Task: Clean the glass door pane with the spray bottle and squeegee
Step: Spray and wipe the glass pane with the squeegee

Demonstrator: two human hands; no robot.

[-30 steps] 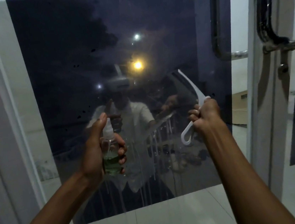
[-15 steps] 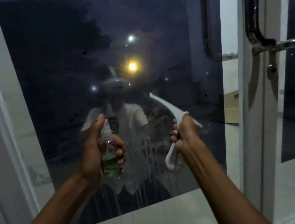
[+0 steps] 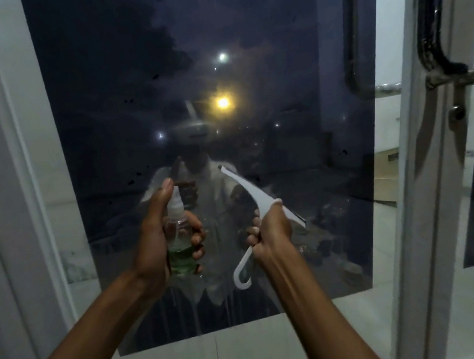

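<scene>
White squeegee in right hand; spray bottle in left hand.

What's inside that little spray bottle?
The spray bottle, held in the left hand, is clear: green liquid fills its lower part, the upper part looks empty. The fingers wrapped around it cover one side, and any inner tube cannot be made out.

One spray bottle, one squeegee, two hands, one glass pane, one door handle.
</scene>
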